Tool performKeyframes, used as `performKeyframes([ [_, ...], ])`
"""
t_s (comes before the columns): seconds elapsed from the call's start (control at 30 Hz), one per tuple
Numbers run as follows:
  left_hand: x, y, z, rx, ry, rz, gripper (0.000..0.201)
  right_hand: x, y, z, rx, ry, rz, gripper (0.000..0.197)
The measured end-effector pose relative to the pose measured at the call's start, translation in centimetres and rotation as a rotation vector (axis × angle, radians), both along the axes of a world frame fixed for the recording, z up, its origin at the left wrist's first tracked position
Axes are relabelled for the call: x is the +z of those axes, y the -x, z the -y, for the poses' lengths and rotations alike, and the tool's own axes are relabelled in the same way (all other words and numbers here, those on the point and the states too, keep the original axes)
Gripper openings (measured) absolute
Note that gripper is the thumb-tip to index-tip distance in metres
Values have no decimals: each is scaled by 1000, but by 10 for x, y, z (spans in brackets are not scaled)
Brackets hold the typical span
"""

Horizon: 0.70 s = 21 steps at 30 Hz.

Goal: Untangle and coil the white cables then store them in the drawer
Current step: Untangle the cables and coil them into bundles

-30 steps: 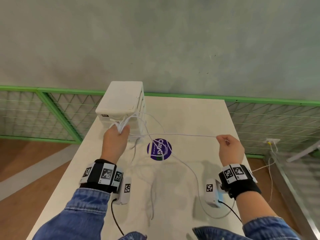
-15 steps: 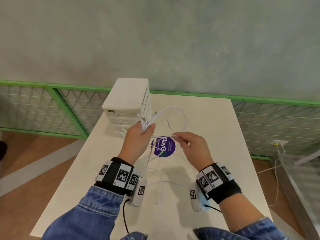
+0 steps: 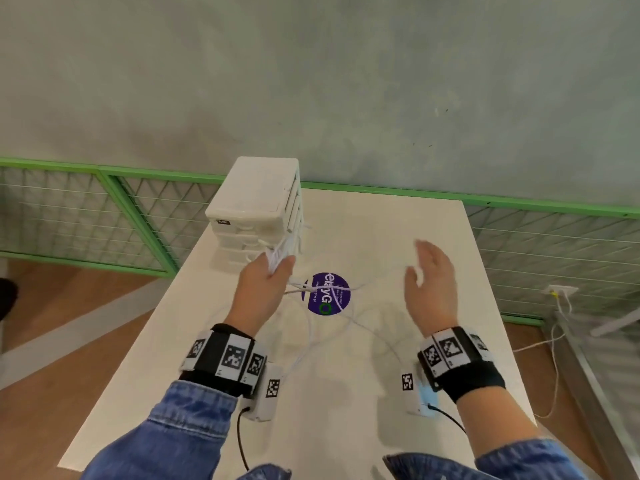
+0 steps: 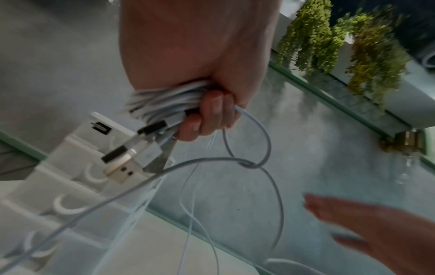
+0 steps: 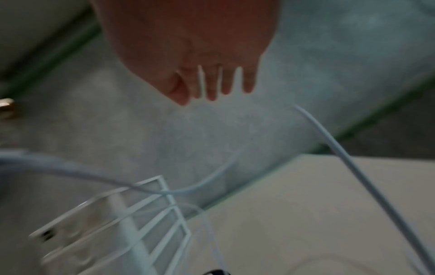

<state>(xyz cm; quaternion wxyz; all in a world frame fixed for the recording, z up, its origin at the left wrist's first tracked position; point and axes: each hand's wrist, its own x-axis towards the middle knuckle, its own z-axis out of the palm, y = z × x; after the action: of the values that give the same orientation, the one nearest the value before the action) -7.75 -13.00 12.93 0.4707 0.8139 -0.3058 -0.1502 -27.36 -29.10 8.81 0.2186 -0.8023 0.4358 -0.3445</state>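
Note:
My left hand grips a bundle of coiled white cables in front of the white drawer unit. USB plugs stick out below the curled fingers. Loose cable strands trail from the bundle down across the table. In the left wrist view one strand shows a small knot. My right hand hovers above the table to the right with straight fingers, holding nothing. A loose cable hangs below it.
A purple round sticker lies on the white table between my hands. The drawer unit's drawers look closed. A green mesh fence and a grey wall stand behind the table. A wall socket with a cord is at the right.
My right hand let go of the cable it pinched and swung out to the right, fingers now spread. The left hand still holds the bundle near the drawer unit.

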Motion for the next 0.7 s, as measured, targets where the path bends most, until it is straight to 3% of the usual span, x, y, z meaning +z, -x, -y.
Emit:
performKeyframes([
  [0.1,6,13,10,-69,56,7,31,22,-29,-32,496,22,-92,41],
  [0.2,18,17,13,-107,79,76,28,25,-42,-47,627,-148,-115,25],
  [0.33,14,1,5,-66,50,50,33,26,-31,-27,353,-123,29,18],
  [0.53,-8,-43,-20,116,-49,22,38,14,19,24,-236,-302,315,25],
  [0.7,-11,-39,-17,102,-71,-87,33,-6,33,31,-368,-349,279,30],
])
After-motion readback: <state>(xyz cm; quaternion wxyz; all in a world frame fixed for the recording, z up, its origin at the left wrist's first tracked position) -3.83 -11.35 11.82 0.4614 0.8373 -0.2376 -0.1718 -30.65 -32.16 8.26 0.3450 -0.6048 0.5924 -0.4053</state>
